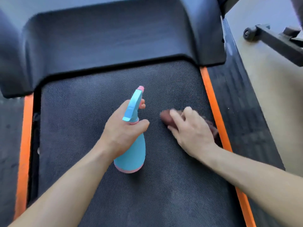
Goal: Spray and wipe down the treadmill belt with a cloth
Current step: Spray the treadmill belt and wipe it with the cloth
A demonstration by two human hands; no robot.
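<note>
Cloth (165,117), dark reddish-brown and bunched, is pressed to the belt (114,194) close to its right edge, just beside the orange strip (211,99). It is held under the right grip (191,131), whose fingers are curled over its top; its outline is blurred. It is judged to be soft, light and limp, so it is best taken as a wad from above, with pressure spread through the palm, since a loose corner could fold under. A spray bottle (131,145), blue with pink trim, is held over the middle of the belt by the left grip (124,128), which is wrapped round the neck just below the head. One finger is seen past the trigger side. The nozzle is pointed toward the dark cover (114,38) at the belt's far end. The bottle is judged to be light, rigid plastic, perhaps slick if wet, and the neck is the sound place to hold it. The belt is finely textured, so some drag on the cloth is expected.
</note>
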